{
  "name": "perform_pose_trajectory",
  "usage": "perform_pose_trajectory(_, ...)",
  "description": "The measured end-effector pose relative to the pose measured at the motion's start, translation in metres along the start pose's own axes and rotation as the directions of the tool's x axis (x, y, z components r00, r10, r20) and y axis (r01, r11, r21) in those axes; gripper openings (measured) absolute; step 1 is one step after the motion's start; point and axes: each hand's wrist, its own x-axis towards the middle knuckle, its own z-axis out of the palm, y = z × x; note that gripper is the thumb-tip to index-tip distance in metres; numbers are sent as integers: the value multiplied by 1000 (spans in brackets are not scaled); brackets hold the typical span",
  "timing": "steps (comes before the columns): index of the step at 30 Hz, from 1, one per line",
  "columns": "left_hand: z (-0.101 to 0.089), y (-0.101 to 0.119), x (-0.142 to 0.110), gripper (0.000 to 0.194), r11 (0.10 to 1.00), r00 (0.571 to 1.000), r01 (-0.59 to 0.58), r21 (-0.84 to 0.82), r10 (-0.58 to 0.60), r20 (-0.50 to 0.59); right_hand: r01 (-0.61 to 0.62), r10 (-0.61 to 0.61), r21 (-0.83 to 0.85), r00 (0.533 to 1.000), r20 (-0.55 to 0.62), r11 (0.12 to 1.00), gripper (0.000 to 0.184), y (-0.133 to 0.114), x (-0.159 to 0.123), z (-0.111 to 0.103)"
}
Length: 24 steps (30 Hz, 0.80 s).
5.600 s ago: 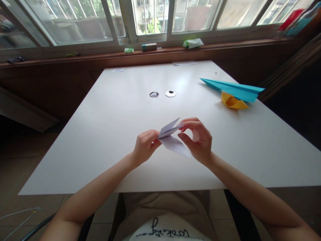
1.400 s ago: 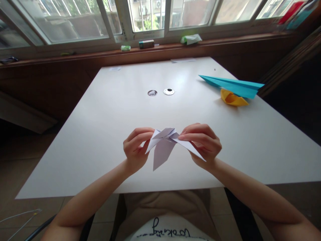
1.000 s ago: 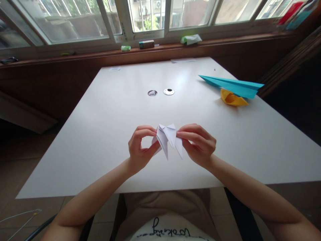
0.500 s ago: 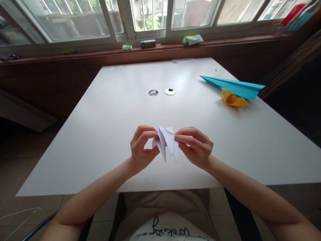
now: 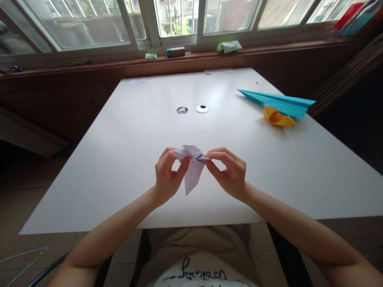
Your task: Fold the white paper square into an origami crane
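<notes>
A small folded white paper (image 5: 192, 167) is held in the air just above the near part of the white table (image 5: 125, 131). My left hand (image 5: 167, 177) pinches its left side between thumb and fingers. My right hand (image 5: 227, 173) pinches its right side, fingertips meeting the left hand's at the top fold. One pointed flap of the paper hangs down between the two hands.
A blue paper plane (image 5: 277, 103) lies on a yellow folded paper (image 5: 278, 118) at the table's right. Two round cable holes (image 5: 192, 109) sit mid-table. Small boxes and a green packet (image 5: 229, 46) rest on the wooden sill under the windows.
The two hanging flaps have been pressed together into one hanging point, and the top has flattened. Both hands moved closer together, still pinching the paper.
</notes>
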Motion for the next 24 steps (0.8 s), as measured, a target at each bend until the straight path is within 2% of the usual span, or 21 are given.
perform_pose_trajectory(3,1,0,-1,14,999,999,37,0,-37,-4,-20,20,18,1000,0,1000,18,0,0,0)
perform_pose_trajectory(8,3,-4,-8,9,982,985,169,-85,-170,4,-48,48,49,999,-2,998,18,-2,0,0)
perform_pose_trajectory(19,4,-2,-6,14,941,961,273,-200,-277,11,-95,96,71,995,-9,993,14,-2,-1,1)
perform_pose_trajectory(24,6,-2,-6,14,881,930,356,-310,-366,27,-103,104,82,995,-5,991,17,-3,-1,0)
